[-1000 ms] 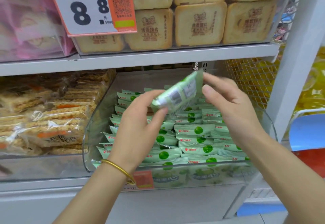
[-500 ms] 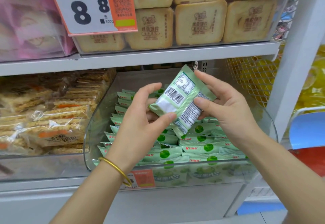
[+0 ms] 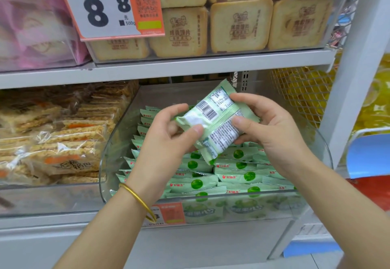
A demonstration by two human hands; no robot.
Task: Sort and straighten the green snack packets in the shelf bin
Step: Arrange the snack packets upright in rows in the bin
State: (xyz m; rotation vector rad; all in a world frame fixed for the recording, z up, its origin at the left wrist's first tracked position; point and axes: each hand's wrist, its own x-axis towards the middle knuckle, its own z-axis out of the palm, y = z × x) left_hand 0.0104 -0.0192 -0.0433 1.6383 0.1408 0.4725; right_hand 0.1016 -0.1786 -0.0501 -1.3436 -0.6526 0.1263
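Observation:
A clear plastic shelf bin [image 3: 109, 163] holds several green snack packets [image 3: 242, 176] laid in rows, printed faces up. Above the bin I hold one green packet [image 3: 215, 125] with its back side, barcode and text toward me, tilted diagonally. My left hand [image 3: 168, 139] pinches its lower left end between thumb and fingers. My right hand [image 3: 268, 133] grips its right side, thumb on the back face and fingers behind. A gold bangle sits on my left wrist.
To the left lies a bin of wrapped brown crisp snacks [image 3: 59, 142]. The shelf above carries square toast-coloured packs [image 3: 238, 25] and a price sign [image 3: 109, 4]. A white upright post [image 3: 354, 78] and yellow goods in mesh [image 3: 301, 93] stand at right.
The packet turned from edge-on to showing its back face, and both hands brought it slightly lower and nearer over the bin. Both hands kept hold of it throughout.

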